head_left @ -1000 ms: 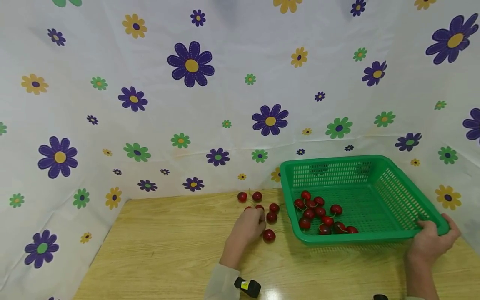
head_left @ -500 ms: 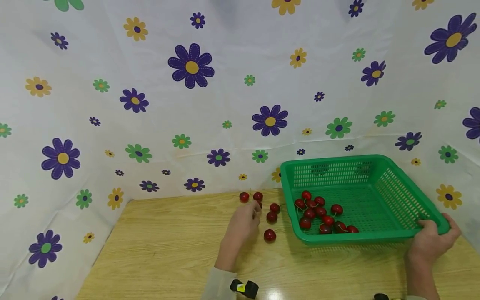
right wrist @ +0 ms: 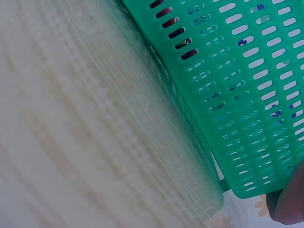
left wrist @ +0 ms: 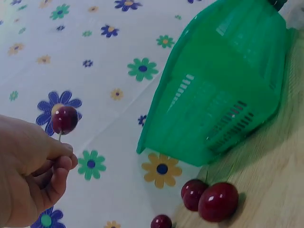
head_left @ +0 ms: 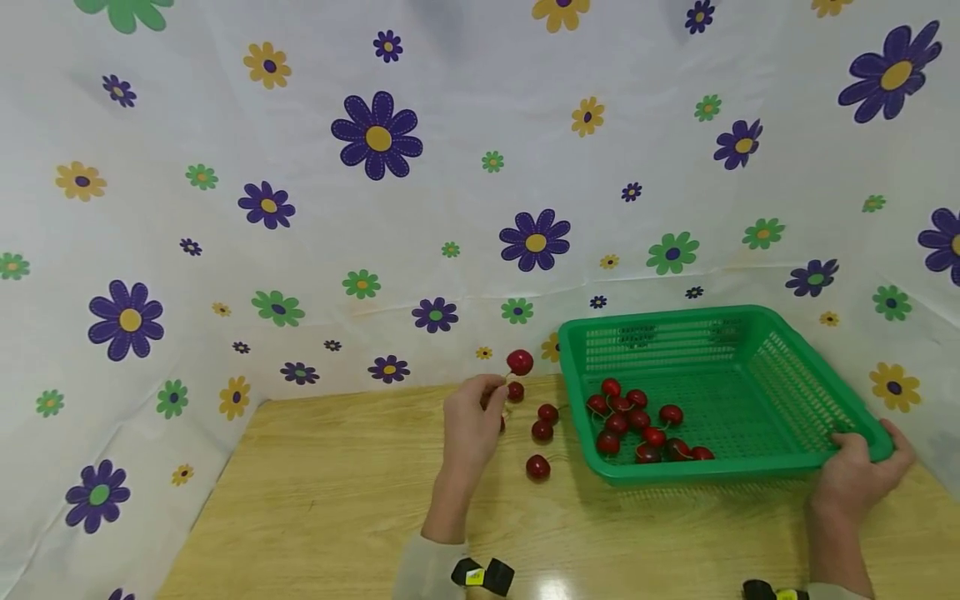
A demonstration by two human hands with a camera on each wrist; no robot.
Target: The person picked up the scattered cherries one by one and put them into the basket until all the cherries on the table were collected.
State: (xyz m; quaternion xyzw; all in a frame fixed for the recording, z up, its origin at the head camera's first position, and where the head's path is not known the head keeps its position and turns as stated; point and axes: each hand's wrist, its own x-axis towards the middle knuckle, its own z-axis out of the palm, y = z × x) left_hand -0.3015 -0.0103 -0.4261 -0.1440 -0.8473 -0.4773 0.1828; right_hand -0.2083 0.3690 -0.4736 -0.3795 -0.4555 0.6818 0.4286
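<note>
My left hand [head_left: 471, 425] pinches a cherry [head_left: 520, 362] by its stem, the fruit standing up above the fingertips. In the left wrist view the same cherry [left wrist: 64, 119] shows dark red on a thin green stem. Below and right of that hand, several loose cherries [head_left: 537, 467] lie on the table; one is partly hidden behind the fingers. My right hand [head_left: 862, 475] grips the near right corner of a green plastic basket [head_left: 720, 473], thumb over the rim. Inside the basket, several cherries [head_left: 617, 423] with stems are gathered at the left side.
The wooden table [head_left: 337, 492] meets a white flower-printed cloth [head_left: 420, 208] at the back, which also hangs at both sides. In the left wrist view, the basket's slotted wall [left wrist: 209, 109] stands right of the hand, with cherries [left wrist: 218, 202] near its base.
My left hand has risen from among the loose cherries, lifting one by its stem off the table. The right hand stays on the basket corner.
</note>
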